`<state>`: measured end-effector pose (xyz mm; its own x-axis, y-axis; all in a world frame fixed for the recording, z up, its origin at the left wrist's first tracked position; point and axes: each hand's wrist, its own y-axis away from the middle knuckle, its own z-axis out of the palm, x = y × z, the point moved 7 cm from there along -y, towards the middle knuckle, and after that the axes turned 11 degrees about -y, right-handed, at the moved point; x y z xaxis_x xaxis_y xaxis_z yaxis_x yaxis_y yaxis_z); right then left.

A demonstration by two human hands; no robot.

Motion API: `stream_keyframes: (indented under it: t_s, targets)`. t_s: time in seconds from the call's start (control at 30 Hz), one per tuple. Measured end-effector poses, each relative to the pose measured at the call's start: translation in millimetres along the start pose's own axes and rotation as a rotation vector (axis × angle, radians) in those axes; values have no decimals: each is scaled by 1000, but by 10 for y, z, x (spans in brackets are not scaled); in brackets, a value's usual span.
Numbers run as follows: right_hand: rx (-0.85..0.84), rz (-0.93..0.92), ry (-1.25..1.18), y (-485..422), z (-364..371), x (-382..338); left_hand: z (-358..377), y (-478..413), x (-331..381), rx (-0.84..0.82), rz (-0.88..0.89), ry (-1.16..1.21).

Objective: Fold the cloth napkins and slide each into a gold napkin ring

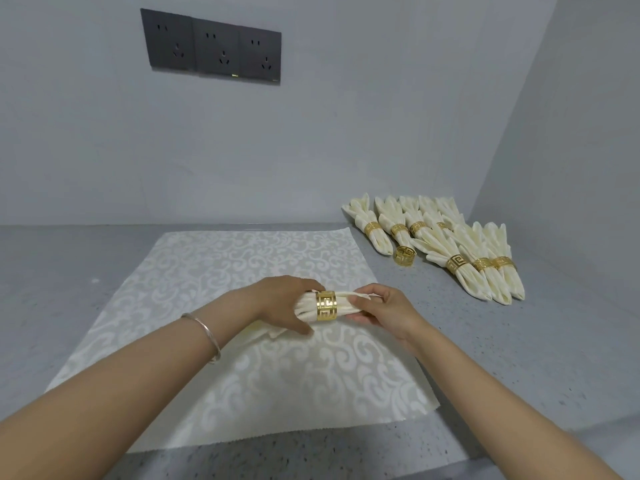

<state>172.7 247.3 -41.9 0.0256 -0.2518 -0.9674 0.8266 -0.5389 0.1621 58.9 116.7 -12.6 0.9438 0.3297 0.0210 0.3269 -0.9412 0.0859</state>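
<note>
Folded napkin (pixel 343 306) w/ ring (pixel 326 305) round it, in grip of L hand (pixel 282 303) & R hand (pixel 379 308), over flat cloth (pixel 242 265).

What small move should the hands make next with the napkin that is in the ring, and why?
Probably the right hand should pull the folded napkin a little further through the gold ring while the left hand holds the other side. The ring sits close to the end that the right hand pinches, whereas on the finished napkins it sits nearer the middle.
</note>
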Motion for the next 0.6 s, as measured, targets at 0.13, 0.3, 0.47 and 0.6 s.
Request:
stream_keyframes:
  t_s: [0.13, 0.3, 0.47, 0.6]
  targets:
    - [9, 0, -41, 84, 19, 45, 10, -33, 159, 114, 14, 66]
    - [47, -60, -15, 151, -98, -2, -55, -11, 110, 97, 15, 128]
    - [74, -58, -53, 177, -184, 8, -181, 27, 53, 48, -7, 84]
    - [13, 24, 91, 283, -132, 21, -221, 6, 90, -1, 15, -129]
